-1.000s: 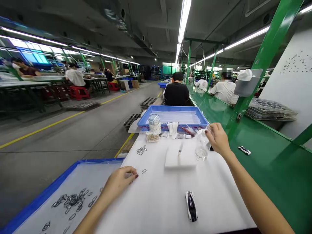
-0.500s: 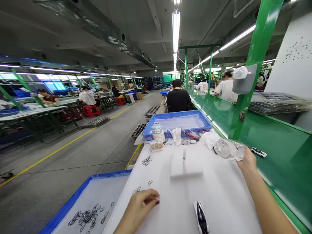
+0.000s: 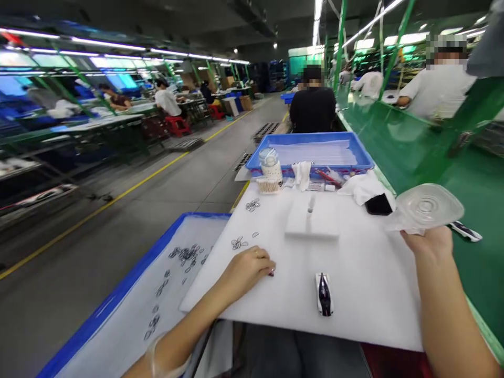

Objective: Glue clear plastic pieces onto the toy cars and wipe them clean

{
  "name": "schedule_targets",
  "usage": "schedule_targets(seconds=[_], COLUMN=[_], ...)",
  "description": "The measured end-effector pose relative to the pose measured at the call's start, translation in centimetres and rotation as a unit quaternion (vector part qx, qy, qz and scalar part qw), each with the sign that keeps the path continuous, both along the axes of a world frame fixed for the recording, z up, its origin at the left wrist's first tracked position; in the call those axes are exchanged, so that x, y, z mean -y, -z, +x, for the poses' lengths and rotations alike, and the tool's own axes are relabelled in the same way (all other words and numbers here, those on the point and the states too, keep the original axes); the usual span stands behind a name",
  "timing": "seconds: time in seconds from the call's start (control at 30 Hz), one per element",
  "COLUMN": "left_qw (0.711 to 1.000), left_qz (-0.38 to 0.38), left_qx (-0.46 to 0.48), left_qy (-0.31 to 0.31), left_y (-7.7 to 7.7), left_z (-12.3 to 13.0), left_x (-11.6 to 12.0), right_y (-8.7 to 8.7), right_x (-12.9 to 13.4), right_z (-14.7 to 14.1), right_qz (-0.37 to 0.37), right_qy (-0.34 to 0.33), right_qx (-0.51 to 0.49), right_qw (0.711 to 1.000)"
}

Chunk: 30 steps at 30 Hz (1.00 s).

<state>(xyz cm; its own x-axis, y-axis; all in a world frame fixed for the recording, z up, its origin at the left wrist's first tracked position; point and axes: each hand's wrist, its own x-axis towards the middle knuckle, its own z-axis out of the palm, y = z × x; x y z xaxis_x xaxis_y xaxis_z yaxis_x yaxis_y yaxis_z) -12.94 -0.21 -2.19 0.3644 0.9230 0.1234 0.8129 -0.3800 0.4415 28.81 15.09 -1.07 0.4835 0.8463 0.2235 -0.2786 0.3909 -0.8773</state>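
My right hand (image 3: 429, 242) grips a clear plastic tub (image 3: 427, 206) with rounded corners, tilted at the right edge of the white work surface (image 3: 370, 294). Thin, whitish film hangs below the tub. My left hand (image 3: 252, 268) rests on the surface with its fingers pinched; what they hold, if anything, is hidden. Small dark-rimmed clear pieces (image 3: 238, 243) lie just beyond it. A white and dark toy car (image 3: 324, 295) sits between my hands, near the front edge. Farther back, a white foam block (image 3: 312, 226) bears a small upright tube (image 3: 311, 204).
A blue tray (image 3: 311, 137), a jar (image 3: 270, 165), cotton swabs (image 3: 268, 185) and a white cloth (image 3: 360, 188) stand at the back. A dark phone-like object (image 3: 378, 205) lies by the cloth. Left is another blue-edged tray (image 3: 157, 247); right, a green bench (image 3: 425, 160) with another car (image 3: 466, 231).
The view has tilted down and shifted. My right hand has turned the clear tub so its round centre faces me, and the dark object by the cloth now shows. My left hand stays pinched.
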Motion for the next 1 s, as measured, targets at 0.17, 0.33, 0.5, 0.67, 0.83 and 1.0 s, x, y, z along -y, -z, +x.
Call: schedule_targets(seconds=[0.17,0.33,0.5,0.67,0.83,1.0], left_qw=[0.999,0.988,0.805,0.567,0.531,0.493], left_qz=[-0.013,0.022,-0.138,-0.246,-0.264,-0.29], left_qx=[0.03,0.151,0.569,0.779,0.799,0.814], left_qy=[-0.017,-0.015,-0.092,-0.103,-0.097,-0.099], left_y=[0.0,0.1,1.3,2.0,2.2,2.3], left_z=[0.0,1.9,8.4,11.7,10.6,10.4], left_x=[0.0,1.2,4.1,5.1,4.7,4.7], right_y=[-0.4,-0.4,-2.3,-4.7,-8.8,-10.9], right_x=[0.2,0.4,1.7,2.2,1.1,5.9], right_z=[-1.1,-2.2,-3.6,-7.7,-8.9,-9.4], right_qz=[-0.136,-0.083,0.054,0.126,0.129,0.17], right_qy=[0.025,0.138,0.261,0.147,0.057,0.01], right_qx=[-0.083,0.0,0.219,0.448,0.461,0.351], right_qw=[0.987,0.987,0.939,0.873,0.876,0.921])
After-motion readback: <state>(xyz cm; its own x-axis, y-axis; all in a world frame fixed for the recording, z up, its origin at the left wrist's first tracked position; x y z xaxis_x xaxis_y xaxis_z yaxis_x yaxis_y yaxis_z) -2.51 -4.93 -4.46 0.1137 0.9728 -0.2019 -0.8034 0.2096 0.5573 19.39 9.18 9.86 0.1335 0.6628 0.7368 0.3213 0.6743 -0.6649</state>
